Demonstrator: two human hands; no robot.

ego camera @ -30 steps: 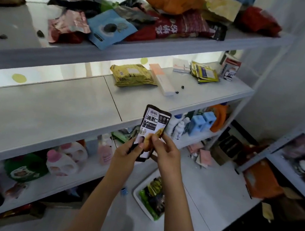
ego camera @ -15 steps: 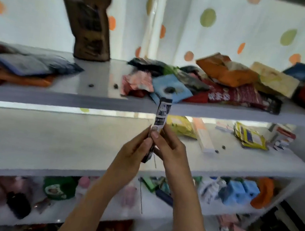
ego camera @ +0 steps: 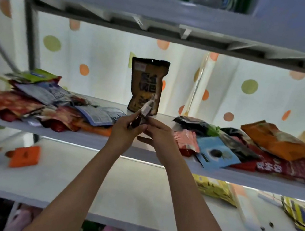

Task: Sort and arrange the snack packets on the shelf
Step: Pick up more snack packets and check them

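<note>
Several snack packets lie in a loose heap [ego camera: 36, 101] at the left end of the middle shelf [ego camera: 88, 139], red, blue and green ones overlapping one another. On the shelf below [ego camera: 125, 195], an orange box [ego camera: 24, 156] sits near its left side. At the centre, both arms reach up to the middle shelf. The left hand [ego camera: 123, 133] has its fingers curled around the lower part of a small dark packet [ego camera: 143, 114], and the right hand [ego camera: 159, 134] pinches the same packet from the other side, so the two hands meet on it. The packet is tilted, seen almost edge-on, just above the bare middle stretch of the shelf. Right behind it a brown pouch [ego camera: 146, 85] stands upright against the dotted curtain [ego camera: 250, 95]. To the right, a second heap covers the shelf: a pink packet [ego camera: 185, 139], a blue packet [ego camera: 216, 153] hanging over the front edge, a dark red packet [ego camera: 289, 167] and an orange bag [ego camera: 275, 140] on top. Below them, yellow packets [ego camera: 214, 189] lie on the lower shelf.
</note>
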